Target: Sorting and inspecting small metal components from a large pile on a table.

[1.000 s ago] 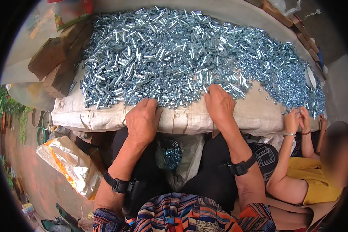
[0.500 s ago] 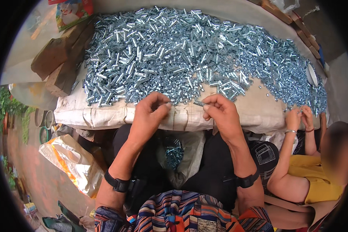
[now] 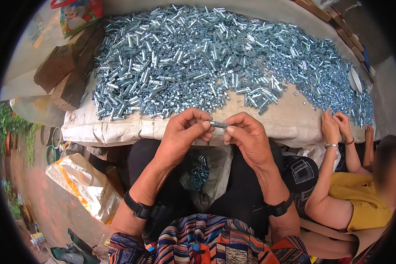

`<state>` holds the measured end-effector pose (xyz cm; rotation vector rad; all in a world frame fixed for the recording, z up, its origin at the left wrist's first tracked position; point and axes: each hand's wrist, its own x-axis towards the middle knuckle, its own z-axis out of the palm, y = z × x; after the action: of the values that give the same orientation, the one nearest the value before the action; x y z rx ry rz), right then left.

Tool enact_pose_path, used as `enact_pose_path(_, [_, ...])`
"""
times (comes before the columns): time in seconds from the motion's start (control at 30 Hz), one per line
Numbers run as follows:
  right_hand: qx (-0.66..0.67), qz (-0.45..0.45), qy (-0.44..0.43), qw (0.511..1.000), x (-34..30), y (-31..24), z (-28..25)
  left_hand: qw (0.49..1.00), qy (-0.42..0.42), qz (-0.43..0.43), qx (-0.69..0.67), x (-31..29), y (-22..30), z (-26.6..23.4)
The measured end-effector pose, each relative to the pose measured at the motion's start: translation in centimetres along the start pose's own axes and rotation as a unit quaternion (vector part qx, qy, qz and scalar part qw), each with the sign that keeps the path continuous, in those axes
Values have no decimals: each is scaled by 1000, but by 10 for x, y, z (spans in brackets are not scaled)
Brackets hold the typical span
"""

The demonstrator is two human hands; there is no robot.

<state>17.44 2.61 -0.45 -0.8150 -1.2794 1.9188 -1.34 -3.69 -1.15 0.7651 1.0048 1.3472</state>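
Observation:
Above the table's near edge, my left hand [image 3: 188, 129] and my right hand [image 3: 247, 135] meet at one small metal sleeve [image 3: 218, 125]. It is a shiny zinc-coloured tube, lying nearly level. Thumb and fingers of each hand pinch one end of it; whether a second small part sits at the left end is hidden by the fingertips. A wide heap of similar metal sleeves [image 3: 158, 66] covers the table beyond my hands. Below, between my knees, an open sack [image 3: 220, 174] holds more metal pieces [image 3: 198, 172].
Smaller metal parts [image 3: 321, 88] spread to the right, with a white oval dish [image 3: 355, 79]. A co-worker in a yellow top [image 3: 350, 198] handles parts there. Wooden blocks [image 3: 59, 66] edge the left side. A white and orange bag [image 3: 86, 187] stands left of my legs.
My hands have come together from apart. The sleeve in my right hand now reaches my left fingertips, which grip its other end. The co-worker's hands have shifted slightly up.

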Motion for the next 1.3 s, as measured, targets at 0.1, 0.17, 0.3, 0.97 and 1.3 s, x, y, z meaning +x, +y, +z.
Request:
enact_pose_path(0.1, [9,-12,-3,1000,0,5,0,999,7,20,28,1,-3,1])
enact_pose_path(0.17, [-66,-38,20,997,-1,3,3,999,12,17,37,3,-4,3])
enact_pose_path(0.3, [-47,-22,36,998,3,10,-3,998,-3,21,62,9,-10,4])
enact_pose_path(0.97, [-498,-197,92,840,22,26,9,750,176,223,598,7,-5,-22])
enact_pose_path(1.3, [-432,-88,39,897,26,-3,-4,688,180,219,668,6,-10,-42])
